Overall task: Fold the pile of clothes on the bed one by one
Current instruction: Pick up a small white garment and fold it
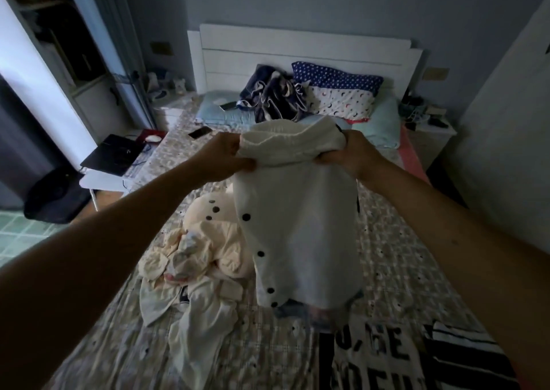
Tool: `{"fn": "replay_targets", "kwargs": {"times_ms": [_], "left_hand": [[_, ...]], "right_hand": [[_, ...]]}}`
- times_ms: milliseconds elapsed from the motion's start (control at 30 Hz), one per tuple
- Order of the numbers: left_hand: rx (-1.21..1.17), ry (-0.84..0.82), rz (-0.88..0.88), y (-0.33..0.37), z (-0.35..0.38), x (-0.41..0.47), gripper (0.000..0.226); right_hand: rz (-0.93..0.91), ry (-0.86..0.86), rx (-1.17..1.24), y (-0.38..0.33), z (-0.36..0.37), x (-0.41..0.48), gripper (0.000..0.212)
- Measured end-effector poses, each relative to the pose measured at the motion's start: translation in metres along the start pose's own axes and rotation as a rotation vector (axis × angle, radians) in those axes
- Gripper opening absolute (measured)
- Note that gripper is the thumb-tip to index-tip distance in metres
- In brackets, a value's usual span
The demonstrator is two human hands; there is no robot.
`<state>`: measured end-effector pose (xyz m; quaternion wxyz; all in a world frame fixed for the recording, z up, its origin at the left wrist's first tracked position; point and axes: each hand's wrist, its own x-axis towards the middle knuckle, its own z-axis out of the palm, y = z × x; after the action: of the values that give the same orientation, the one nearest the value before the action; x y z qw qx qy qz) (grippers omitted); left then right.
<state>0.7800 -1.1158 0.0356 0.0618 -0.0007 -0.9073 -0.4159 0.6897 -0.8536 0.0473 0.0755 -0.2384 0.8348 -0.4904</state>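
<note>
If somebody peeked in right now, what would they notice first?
First, the white cloth top with a row of dark round buttons, held up above the patterned bed by the left hand and right hand gripping its upper edge. Next, the crumpled pile of cream clothes on the bed left of it.

Bed (402, 242), patterned cover: carried cream clothes pile (208, 251), lettered shirt (378, 360), striped garment (467, 357), phone (200, 133), star-print pillow (342, 90), crumpled navy blanket (273, 98).

Both hands, left (226, 156) and right (346, 154), grip a white shirt (300, 226) above the bed (401, 255); a pile (202, 258) lies left.
</note>
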Motion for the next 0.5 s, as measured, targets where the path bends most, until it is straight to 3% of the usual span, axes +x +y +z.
{"fn": "replay_targets", "kwargs": {"times_ms": [300, 433, 500], "left_hand": [[0.09, -0.054, 0.197, -0.015, 0.036, 0.004, 0.036], [0.055, -0.24, 0.181, -0.053, 0.076, -0.05, 0.04], [0.117, -0.372, 0.051, -0.093, 0.115, -0.096, 0.046]], "right_hand": [[0.086, -0.058, 0.097, 0.048, -0.003, -0.03, 0.045], [0.159, -0.22, 0.187, 0.097, 0.038, -0.091, 0.06], [0.266, -0.356, 0.069, 0.137, 0.076, -0.131, 0.049]]}}
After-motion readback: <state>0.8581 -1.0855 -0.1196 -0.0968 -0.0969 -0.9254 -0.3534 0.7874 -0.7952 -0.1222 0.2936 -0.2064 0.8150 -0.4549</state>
